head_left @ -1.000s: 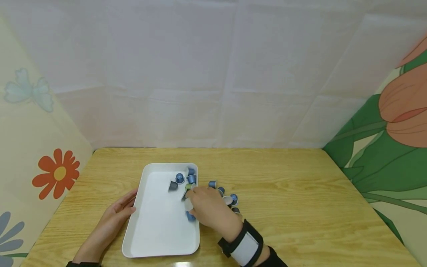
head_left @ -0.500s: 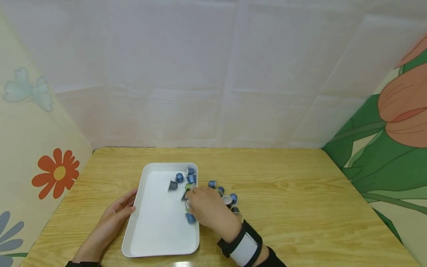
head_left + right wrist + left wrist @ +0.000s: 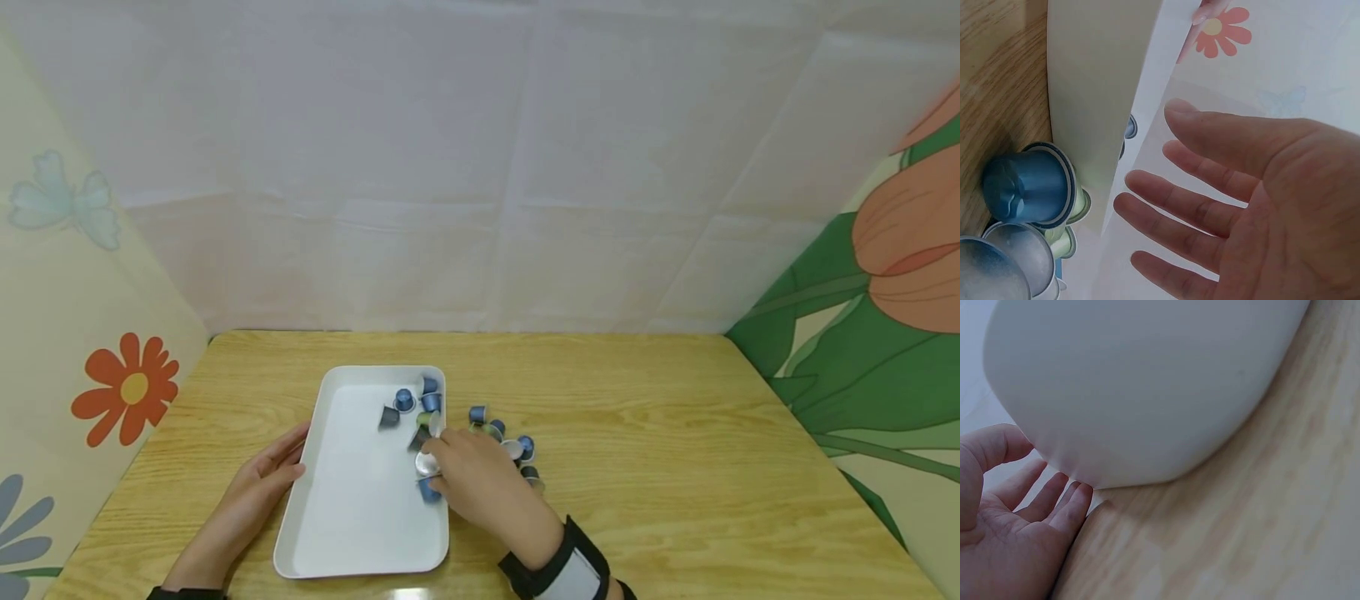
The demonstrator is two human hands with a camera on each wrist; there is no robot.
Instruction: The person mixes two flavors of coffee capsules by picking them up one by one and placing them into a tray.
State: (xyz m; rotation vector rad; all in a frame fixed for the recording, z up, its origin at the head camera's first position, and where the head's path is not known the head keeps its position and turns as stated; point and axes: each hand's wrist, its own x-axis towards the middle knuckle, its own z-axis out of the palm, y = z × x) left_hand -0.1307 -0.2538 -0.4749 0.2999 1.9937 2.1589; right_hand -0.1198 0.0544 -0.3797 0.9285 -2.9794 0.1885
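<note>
My left hand (image 3: 251,496) touches the left side of a white tray (image 3: 360,533); in the left wrist view its straight fingertips (image 3: 1079,497) meet the tray's outer wall. Over the tray's right rim hangs my right hand (image 3: 483,475), its fingers apart and nothing between them in the right wrist view. Right at its fingertips, a coffee capsule with a silvery lid (image 3: 427,464) lies in the tray, beside a blue capsule (image 3: 430,490) and a dark capsule (image 3: 418,439). A green capsule (image 3: 423,419), another dark one (image 3: 389,417) and several blue capsules (image 3: 404,400) lie farther back inside.
Right of the tray, several loose capsules sit in a cluster on the wooden table (image 3: 675,467), among them blue ones (image 3: 526,447) and a dark one (image 3: 529,473). The right wrist view shows a blue capsule (image 3: 1029,187) close to the tray's outer wall. White cloth (image 3: 480,167) hangs behind.
My right hand has let go of the silvery-lidded capsule, which stays in the tray, and has drawn back slightly to the right. My left hand and the tray have not moved.
</note>
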